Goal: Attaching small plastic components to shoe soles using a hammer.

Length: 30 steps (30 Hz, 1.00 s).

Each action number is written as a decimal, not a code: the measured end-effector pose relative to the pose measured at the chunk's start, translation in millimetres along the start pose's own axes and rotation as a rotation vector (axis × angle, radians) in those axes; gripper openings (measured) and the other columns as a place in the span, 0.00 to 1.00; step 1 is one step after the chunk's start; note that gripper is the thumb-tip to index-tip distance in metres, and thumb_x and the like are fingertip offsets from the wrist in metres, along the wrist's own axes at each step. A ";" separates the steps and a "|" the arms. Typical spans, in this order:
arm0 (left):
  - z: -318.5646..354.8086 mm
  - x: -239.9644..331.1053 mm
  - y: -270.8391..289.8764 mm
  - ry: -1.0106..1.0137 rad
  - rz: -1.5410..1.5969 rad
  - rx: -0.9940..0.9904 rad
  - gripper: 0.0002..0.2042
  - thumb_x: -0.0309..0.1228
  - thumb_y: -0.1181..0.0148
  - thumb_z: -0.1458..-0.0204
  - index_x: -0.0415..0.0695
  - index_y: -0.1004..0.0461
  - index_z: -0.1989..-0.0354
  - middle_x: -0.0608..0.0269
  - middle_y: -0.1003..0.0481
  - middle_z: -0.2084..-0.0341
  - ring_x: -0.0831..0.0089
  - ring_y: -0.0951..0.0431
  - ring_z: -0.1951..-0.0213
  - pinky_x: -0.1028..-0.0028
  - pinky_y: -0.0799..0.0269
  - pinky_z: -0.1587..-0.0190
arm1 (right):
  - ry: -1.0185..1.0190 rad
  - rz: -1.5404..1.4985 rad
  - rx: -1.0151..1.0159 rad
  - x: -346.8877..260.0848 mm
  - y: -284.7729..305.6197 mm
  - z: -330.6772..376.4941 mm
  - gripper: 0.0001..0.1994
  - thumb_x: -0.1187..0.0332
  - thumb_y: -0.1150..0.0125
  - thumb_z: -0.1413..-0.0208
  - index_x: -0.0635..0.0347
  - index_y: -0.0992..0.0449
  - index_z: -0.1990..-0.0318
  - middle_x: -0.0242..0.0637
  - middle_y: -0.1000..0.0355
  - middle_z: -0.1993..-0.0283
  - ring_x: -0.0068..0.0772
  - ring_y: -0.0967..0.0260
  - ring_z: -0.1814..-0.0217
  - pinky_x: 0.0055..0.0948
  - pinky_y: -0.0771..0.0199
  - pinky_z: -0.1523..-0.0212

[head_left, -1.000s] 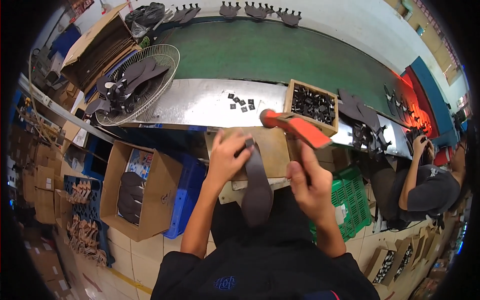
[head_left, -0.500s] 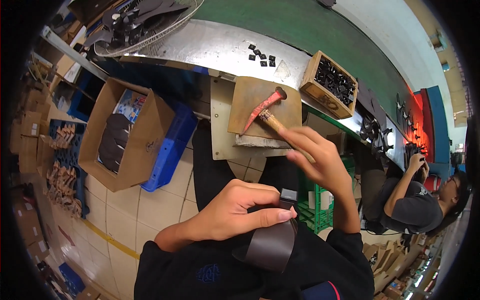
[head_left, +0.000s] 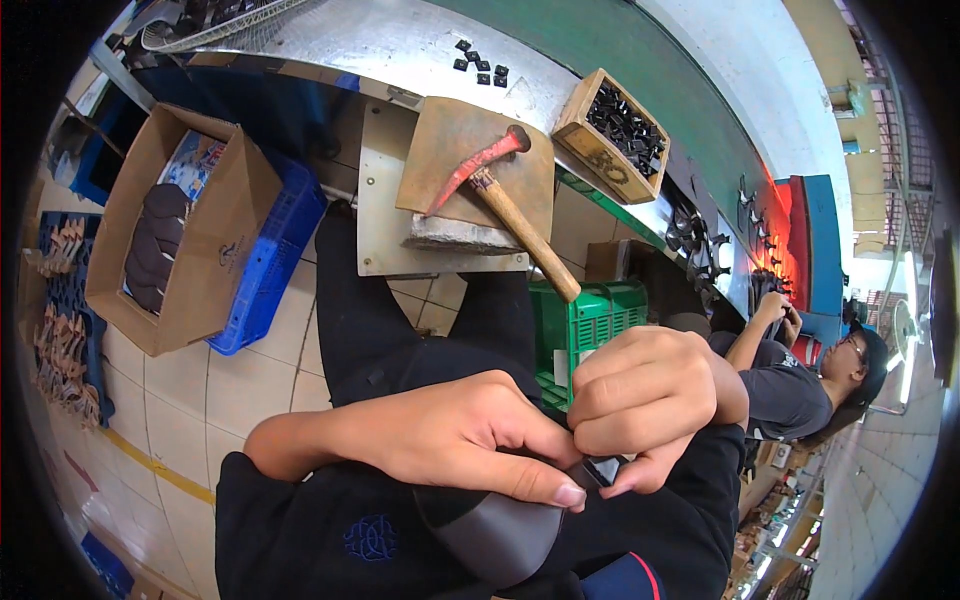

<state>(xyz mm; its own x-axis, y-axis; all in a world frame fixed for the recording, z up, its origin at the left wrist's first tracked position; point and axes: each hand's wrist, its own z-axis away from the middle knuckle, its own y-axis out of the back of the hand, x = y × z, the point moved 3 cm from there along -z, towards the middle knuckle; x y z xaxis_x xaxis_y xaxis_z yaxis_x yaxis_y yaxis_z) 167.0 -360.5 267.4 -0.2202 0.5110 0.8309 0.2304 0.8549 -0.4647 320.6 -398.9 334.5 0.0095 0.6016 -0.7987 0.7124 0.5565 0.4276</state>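
My left hand [head_left: 450, 440] is closed on a dark brown leather-like piece [head_left: 490, 535], thumb on top, close to my body. At the end of that piece, a small black square piece with a shiny face [head_left: 604, 468] sits between the hands. My right hand [head_left: 650, 400] is closed, pinching the square with thumb and fingers; part of it is hidden. Beyond my hands a hammer [head_left: 515, 220] with a red-wrapped head and wooden handle lies on a tan pad [head_left: 420, 165]. The pad rests on a pale slab [head_left: 455, 235], and the hammer's handle sticks out toward me.
Several black squares [head_left: 483, 66] lie on the metal bench [head_left: 350, 45]. A wooden box [head_left: 590, 160] holds many more. At left, a cardboard box [head_left: 225, 240] with dark pieces rests on a blue crate [head_left: 275, 270]. A green crate [head_left: 610, 310] stands below; a co-worker [head_left: 790, 390] is at right.
My right hand has let go of the hammer's handle and come back to the black square at my left hand. The hammer stays on the pad. My view has shifted right.
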 end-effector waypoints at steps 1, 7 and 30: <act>-0.3 3.4 2.0 -0.008 0.005 0.001 0.13 0.36 0.38 0.39 0.35 0.20 0.61 0.57 0.27 0.80 0.77 0.30 0.78 0.73 0.38 0.73 | -0.007 -0.003 -0.006 -1.7 -1.5 0.0 0.13 0.70 0.32 0.45 0.76 0.25 0.63 0.42 0.34 0.73 0.37 0.35 0.79 0.30 0.37 0.82; -1.1 10.7 4.9 0.100 -0.084 -0.145 0.11 0.31 0.38 0.40 0.37 0.18 0.55 0.53 0.19 0.69 0.63 0.18 0.68 0.70 0.28 0.67 | -0.038 0.011 0.057 -7.4 -5.2 0.9 0.13 0.70 0.32 0.46 0.77 0.24 0.67 0.40 0.35 0.76 0.35 0.36 0.82 0.28 0.39 0.85; -90.6 12.9 6.7 -0.121 -0.865 0.245 0.11 0.24 0.33 0.50 0.34 0.21 0.58 0.52 0.20 0.63 0.55 0.19 0.62 0.66 0.22 0.57 | -0.308 -0.150 0.765 -5.6 -14.5 118.9 0.45 0.61 0.21 0.52 0.68 0.46 0.32 0.61 0.36 0.35 0.47 0.29 0.40 0.38 0.27 0.40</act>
<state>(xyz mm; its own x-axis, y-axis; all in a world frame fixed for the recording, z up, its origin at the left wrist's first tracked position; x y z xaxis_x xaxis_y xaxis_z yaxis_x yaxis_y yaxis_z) 251.5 -356.3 302.8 -0.3237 -0.3245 0.8888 -0.2666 0.9326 0.2434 393.7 -478.5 282.5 -0.0110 0.3073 -0.9515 0.9999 0.0088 -0.0087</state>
